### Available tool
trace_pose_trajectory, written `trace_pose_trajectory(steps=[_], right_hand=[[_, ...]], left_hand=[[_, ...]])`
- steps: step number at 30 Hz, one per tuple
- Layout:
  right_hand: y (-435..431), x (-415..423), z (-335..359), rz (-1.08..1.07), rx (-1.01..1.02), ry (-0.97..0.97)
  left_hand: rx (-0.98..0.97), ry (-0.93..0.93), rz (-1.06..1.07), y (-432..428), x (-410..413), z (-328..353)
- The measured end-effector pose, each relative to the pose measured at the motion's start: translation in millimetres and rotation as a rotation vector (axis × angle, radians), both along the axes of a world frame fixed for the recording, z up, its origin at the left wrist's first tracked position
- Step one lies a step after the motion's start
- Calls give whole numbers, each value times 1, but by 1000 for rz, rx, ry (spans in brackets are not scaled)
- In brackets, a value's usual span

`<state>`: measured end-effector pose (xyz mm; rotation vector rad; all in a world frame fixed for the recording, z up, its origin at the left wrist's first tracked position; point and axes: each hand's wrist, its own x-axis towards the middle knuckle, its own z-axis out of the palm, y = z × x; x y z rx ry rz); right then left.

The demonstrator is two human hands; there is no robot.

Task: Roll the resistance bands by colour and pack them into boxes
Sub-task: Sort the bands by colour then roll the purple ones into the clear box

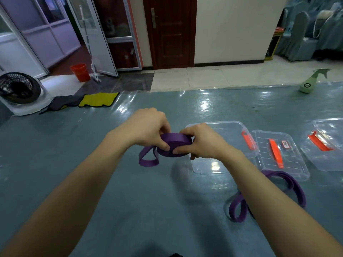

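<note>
While the left hand (148, 129) and right hand (203, 142) pinch the part-wound purple band (175, 143) with curled fingers, above the table beside the clear box (224, 129), any slackened grip likely lets the springy coil unwind from its loose tail (148, 159).

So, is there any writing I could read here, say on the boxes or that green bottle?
Sticker on the clear lid: dark marks, red edge, too blurred to read.
Round emblem on the green spray bottle: too small to read.
Purple band held by the left hand and right hand: no print visible.
Nothing else legible.
</note>
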<state>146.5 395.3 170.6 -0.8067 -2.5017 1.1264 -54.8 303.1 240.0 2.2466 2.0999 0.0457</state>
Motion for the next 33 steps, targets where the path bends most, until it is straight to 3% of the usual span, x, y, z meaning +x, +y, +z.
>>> trace_pose_trajectory(steps=[4, 8, 13, 16, 18, 20, 22, 24, 26, 29, 33], right_hand=[[4, 14, -2, -30, -213, 207], [9, 22, 4, -84, -380, 434], [12, 24, 0, -98, -527, 657], [11, 23, -10, -78, -592, 634], [14, 27, -12, -84, -497, 439], [17, 30, -11, -126, -312, 209], [17, 27, -8, -143, -158, 58], [12, 15, -7, -71, -37, -21], [8, 3, -11, -6, 38, -31], [7, 2, -20, -44, -18, 51], [5, 19, -31, -77, -302, 278]], left_hand=[[-76, -512, 34, -3, -20, -2], [19, -957, 55, -6, -37, -16], [152, -1148, 79, -2, -24, -29], [168, -1127, 122, -2, -20, -28], [117, -982, 118, -2, -21, -22], [45, -752, 123, 1, -21, -15], [21, -387, 77, 8, -15, -8], [27, -31, 8, 15, -3, -2], [28, 114, -34, 21, 4, 1], [8, 81, -55, 22, -1, 1], [-61, -584, 26, 3, -18, -14]])
